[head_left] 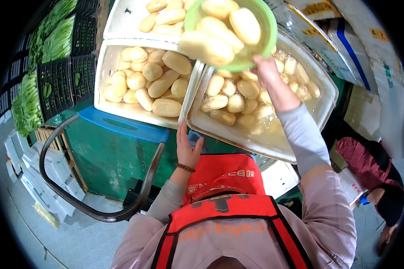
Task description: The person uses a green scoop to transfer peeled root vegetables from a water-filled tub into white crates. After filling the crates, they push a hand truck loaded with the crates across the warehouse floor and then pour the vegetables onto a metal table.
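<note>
My right hand [267,74] grips the near rim of a round green plastic basket [273,31], which is tilted and holds several pale, oblong root vegetables [245,26]. One of these is motion-blurred at the basket's left rim. Beneath it stands a white foam box [274,145] of water with many such vegetables in it. To its left, a second white box [104,101] is heaped with them. My left hand [188,148] has its fingers stretched out, at the near corner where the two boxes meet, and holds nothing.
A third white box [121,22] with vegetables stands behind. At left are black crates [54,87] with leafy greens [26,105] and a metal handle bar [83,207] with a blue panel [125,125]. White cartons [345,49] stand at far right; another person's maroon sleeve [363,154] is below them.
</note>
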`<state>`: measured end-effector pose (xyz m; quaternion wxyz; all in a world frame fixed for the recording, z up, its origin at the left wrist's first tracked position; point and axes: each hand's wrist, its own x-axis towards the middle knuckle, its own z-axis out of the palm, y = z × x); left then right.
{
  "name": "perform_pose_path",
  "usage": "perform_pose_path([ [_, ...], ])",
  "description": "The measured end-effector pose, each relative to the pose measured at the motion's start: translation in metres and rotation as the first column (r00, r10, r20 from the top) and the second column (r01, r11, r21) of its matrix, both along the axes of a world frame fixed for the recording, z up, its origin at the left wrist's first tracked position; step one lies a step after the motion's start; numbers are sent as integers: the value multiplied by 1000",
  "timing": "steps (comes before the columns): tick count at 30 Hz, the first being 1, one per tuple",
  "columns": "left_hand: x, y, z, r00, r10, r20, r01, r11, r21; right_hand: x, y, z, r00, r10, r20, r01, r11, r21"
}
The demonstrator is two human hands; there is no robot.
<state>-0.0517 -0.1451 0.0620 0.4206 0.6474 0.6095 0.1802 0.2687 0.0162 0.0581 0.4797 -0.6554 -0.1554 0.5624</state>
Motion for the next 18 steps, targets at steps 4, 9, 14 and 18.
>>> perform_pose_path([
  [4,-47,-34,4,994,65,87,-40,965,-258,-21,106,-27,770,54,635,-258,937,234],
  [9,-103,-64,-16,986,149,77,-81,825,-559,-54,187,-32,309,200,930,-430,901,-51],
  [14,-137,-100,-49,926,373,65,-274,778,-566,-94,208,-45,-61,333,941,-557,771,-309],
  [18,-167,-108,-62,957,286,-51,-259,759,-598,-92,228,-51,-339,139,930,-686,640,-346],
])
